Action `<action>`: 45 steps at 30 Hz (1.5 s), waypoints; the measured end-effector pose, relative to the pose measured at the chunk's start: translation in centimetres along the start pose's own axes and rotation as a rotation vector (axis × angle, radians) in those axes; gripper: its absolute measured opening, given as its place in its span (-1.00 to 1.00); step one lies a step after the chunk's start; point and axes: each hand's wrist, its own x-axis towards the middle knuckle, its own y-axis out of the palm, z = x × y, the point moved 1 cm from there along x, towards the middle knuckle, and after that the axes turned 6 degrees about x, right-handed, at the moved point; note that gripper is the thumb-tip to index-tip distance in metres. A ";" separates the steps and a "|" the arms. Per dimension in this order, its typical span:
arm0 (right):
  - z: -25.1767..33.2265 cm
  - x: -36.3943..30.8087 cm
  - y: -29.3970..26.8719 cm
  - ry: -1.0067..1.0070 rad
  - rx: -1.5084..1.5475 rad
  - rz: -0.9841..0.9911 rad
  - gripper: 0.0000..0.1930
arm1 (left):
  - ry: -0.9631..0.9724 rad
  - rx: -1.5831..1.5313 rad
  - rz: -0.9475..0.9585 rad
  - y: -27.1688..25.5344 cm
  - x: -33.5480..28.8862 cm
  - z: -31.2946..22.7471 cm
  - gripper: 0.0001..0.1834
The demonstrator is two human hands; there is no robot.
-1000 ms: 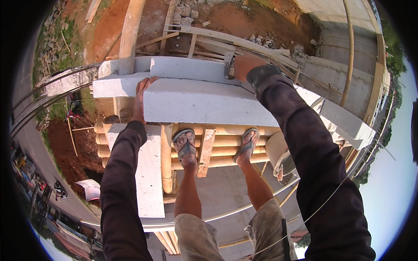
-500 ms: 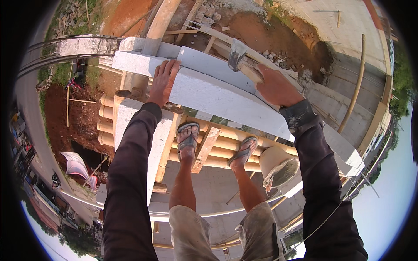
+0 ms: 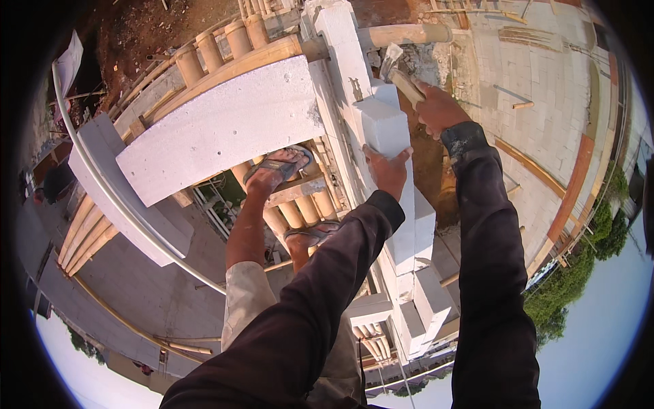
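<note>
My left hand (image 3: 390, 172) grips the near end of a white lightweight concrete block (image 3: 385, 126), its fingers and thumb on opposite sides. That block sits on a narrow wall of the same white blocks (image 3: 422, 228). My right hand (image 3: 438, 109) is closed round the wooden handle of a hammer (image 3: 407, 88), just right of the wall. The hammer's grey, crusted metal head (image 3: 390, 60) is raised near the far end of the gripped block; whether they touch I cannot tell.
My sandalled feet (image 3: 276, 169) stand on bamboo poles (image 3: 289, 213) left of the wall. A large loose white block (image 3: 225, 129) lies across the platform. Another slab (image 3: 126, 184) is farther left, with a pale, thin pipe (image 3: 136, 218) over it. Ground shows well below on both sides.
My view has turned, so the wall now runs away from me. My left hand has shifted along the wall onto the block's end. The hammer stays in my right hand.
</note>
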 end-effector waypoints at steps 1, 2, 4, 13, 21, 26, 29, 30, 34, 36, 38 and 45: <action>1.0 1.0 0.6 -0.012 -0.057 0.045 -0.37 | 0.046 0.019 0.026 -1.2 0.2 1.3 -0.13; 1.8 2.6 0.1 -0.019 -0.095 0.070 -0.40 | 0.014 0.060 0.070 -1.3 0.4 1.7 -0.18; 4.1 5.9 -0.4 -0.125 -0.168 0.035 -0.47 | 0.064 0.139 0.027 -1.7 0.3 2.0 -0.27; 6.2 6.9 2.6 -0.166 -0.201 -0.113 -0.72 | -0.067 0.253 0.046 -2.2 -0.7 -1.1 -0.16; 9.4 8.8 -0.9 -0.552 -0.647 -0.127 -0.66 | -0.039 0.206 0.013 -2.0 -0.6 -1.0 -0.34; 6.8 5.4 2.0 -0.244 -0.258 -0.180 -0.70 | -0.045 0.177 0.019 -2.2 -0.8 -0.9 -0.36; 7.7 4.5 3.3 -0.220 -0.727 0.051 -0.68 | -0.040 0.162 0.008 -2.3 -0.6 -1.0 -0.37; 8.4 4.3 2.9 -0.224 -0.660 0.043 -0.67 | -0.021 0.161 -0.004 -2.2 -0.1 -1.1 -0.37; 8.7 0.0 0.6 -0.285 -0.083 -0.211 -0.66 | -0.056 0.099 0.145 -1.7 1.0 1.2 -0.21; 8.1 -3.9 2.0 -0.418 0.228 -0.499 -0.69 | 0.030 0.034 0.209 -2.2 1.7 2.9 -0.31; 7.6 -8.3 5.2 -0.530 0.392 -0.856 -0.69 | -0.051 -0.328 0.395 -3.4 2.4 4.6 -0.37; -1.4 -24.1 17.9 0.159 0.973 -0.696 -0.70 | 0.874 1.139 0.344 -14.9 -2.1 2.7 -0.16</action>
